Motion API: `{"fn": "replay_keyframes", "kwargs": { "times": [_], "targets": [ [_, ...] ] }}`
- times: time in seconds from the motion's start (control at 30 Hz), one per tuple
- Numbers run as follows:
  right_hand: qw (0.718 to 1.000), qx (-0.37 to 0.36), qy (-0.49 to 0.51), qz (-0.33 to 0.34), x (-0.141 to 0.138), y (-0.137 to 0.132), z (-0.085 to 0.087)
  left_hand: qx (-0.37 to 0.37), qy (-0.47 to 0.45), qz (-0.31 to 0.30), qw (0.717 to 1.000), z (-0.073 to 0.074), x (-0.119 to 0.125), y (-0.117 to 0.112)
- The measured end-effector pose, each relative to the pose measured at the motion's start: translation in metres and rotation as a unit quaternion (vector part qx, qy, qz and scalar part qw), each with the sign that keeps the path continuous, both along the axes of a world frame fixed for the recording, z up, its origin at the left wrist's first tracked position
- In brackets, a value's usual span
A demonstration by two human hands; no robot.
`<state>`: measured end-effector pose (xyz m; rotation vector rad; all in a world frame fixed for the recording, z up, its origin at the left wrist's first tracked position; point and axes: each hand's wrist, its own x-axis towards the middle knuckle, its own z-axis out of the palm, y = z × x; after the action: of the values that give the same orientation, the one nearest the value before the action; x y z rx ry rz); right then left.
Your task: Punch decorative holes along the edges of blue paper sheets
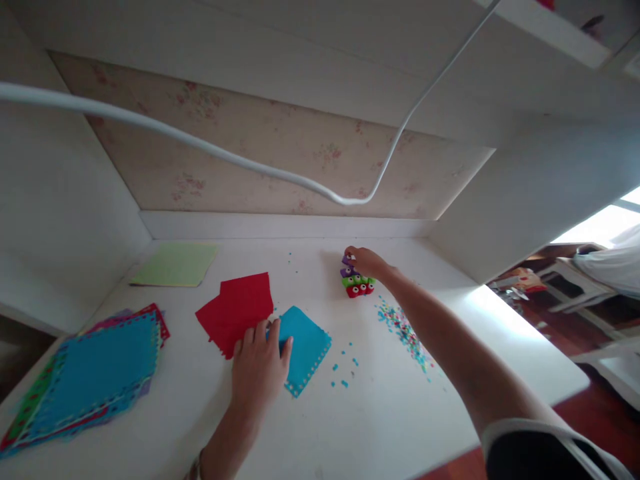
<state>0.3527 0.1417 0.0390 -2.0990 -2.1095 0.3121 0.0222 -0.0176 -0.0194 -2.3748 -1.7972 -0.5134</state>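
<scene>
My left hand [260, 367] lies flat, fingers spread, on the near edge of a blue punched paper square [306, 347] and touches the red paper sheets [235, 310] beside it. My right hand [365, 261] reaches far across the white table [380, 413] and closes its fingers on a purple craft punch [347, 260] at the top of a small cluster of green and red punches [359, 285].
A stack of punched coloured sheets [90, 377], blue on top, lies at the left. A light green sheet [175, 265] sits at the back left. Paper confetti [405, 333] is scattered right of centre. A white cable [250, 167] hangs overhead.
</scene>
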Motion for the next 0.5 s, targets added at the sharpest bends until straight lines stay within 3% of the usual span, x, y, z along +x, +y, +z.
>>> {"fn": "replay_keyframes", "kwargs": {
  "times": [0.3,0.5],
  "targets": [
    [0.995,-0.052,-0.066,0.056,0.004,0.015,0.0,-0.027,0.0,-0.007,1.0,-0.001,0.001,0.005],
    [0.997,0.027,-0.051,0.051,-0.015,-0.013,0.017,-0.025,-0.021,-0.017,0.999,-0.004,-0.001,0.005]
  ]
}}
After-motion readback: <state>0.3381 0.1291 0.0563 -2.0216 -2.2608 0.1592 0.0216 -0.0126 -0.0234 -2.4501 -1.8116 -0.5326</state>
